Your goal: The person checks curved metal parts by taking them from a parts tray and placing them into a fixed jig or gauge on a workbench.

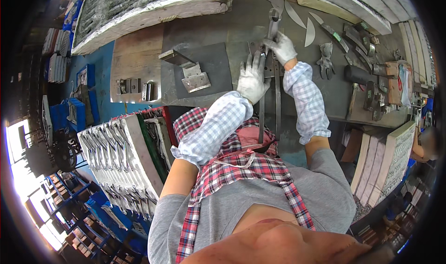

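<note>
My left hand [252, 79], in a whitish work glove, lies with its fingers stretched forward beside a dark metal fixture [269, 69] on the bench. My right hand [282, 49], gloved alike, has its fingers bent together just ahead of the left fingertips; what they pinch is hidden. Beyond it a grey metal tool [273, 28] with a rounded, ring-like end points away from me. Two long dark metal bars, a left bar [262, 113] and a right bar [278, 103], run from the fixture toward my apron.
Curved blades [310, 32] and a spare grey glove [325, 59] lie to the right. An angled metal bracket [196, 79] rests on a dark mat at left. White-edged stacks, including one far left [186, 13] and a rack of metal parts [116, 157], surround the bench.
</note>
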Motion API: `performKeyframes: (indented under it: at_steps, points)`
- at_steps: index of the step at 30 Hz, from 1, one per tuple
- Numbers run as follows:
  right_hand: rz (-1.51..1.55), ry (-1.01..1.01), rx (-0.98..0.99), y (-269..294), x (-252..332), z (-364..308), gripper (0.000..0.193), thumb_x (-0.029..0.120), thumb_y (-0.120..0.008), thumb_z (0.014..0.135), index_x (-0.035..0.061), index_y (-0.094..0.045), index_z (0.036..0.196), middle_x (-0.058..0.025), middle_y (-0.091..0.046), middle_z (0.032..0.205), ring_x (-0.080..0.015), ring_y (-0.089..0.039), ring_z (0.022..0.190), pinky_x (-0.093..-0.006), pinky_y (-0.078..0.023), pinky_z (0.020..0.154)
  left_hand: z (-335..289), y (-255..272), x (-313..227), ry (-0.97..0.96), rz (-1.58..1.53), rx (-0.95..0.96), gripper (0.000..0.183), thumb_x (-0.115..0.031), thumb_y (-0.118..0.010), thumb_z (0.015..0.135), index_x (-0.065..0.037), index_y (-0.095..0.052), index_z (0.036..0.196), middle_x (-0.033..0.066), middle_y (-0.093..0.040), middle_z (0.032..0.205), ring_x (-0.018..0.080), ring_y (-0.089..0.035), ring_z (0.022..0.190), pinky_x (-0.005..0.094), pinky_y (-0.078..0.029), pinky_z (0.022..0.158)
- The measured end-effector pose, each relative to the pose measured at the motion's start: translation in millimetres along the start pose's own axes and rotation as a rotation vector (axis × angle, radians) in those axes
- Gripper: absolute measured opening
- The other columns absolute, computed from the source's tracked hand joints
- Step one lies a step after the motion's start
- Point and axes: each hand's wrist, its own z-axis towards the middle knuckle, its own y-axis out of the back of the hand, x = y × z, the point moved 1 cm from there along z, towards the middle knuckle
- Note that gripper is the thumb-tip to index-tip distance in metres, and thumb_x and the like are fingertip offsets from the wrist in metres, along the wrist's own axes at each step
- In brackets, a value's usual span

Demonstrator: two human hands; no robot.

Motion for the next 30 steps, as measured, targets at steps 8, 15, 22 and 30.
performKeyframes:
  at_steps: [8,15,22,30]
  points:
    - [-0.270,0.083,-0.160,22.7,19.9,-60.0,0.036,0.038,-0.062,0.083,0.0079,-0.063,0.103,-0.0153,-0.065,0.101,-0.0322,-0.063,0.091,-0.0374,-0.050,0.080,10.2,15.9,-10.4,0.075,0.057,0.243,0.092,-0.025,-0.067,0.068,-0.001,-0.021,0.144,0.0163,-0.016,0.152,0.0385,-0.023,0.137,0.0568,-0.024,0.108]
    - [-0.455,-0.295,-0.019,-15.3,-9.8,-180.0,0.067,0.036,-0.067,0.082,0.0078,-0.040,0.136,-0.0172,-0.067,0.086,-0.0290,-0.066,0.076,-0.0364,-0.052,0.067,11.9,12.1,-18.5,0.165,0.121,0.394,0.099,-0.026,-0.070,0.067,-0.006,-0.015,0.147,0.0139,-0.008,0.154,0.0400,-0.023,0.137,0.0586,-0.023,0.108]
    - [0.631,-0.677,0.084,6.6,-7.2,-182.7,0.061,0.016,-0.063,0.089,0.0154,-0.034,0.143,-0.0014,-0.054,0.068,-0.0090,-0.048,0.046,-0.0246,-0.037,0.036,11.3,2.9,-16.1,0.170,0.074,0.382,0.099,-0.019,-0.067,0.068,-0.007,-0.011,0.148,0.0142,-0.003,0.154,0.0419,-0.017,0.138,0.0606,-0.019,0.108]
    - [0.417,-0.574,0.169,23.1,-8.5,-167.3,0.056,0.024,-0.064,0.089,0.0069,-0.041,0.137,-0.0044,-0.057,0.069,-0.0137,-0.053,0.051,-0.0306,-0.046,0.046,11.1,6.7,-18.3,0.196,0.046,0.376,0.102,-0.020,-0.068,0.067,-0.007,-0.008,0.148,0.0142,-0.001,0.154,0.0431,-0.016,0.138,0.0616,-0.020,0.108]
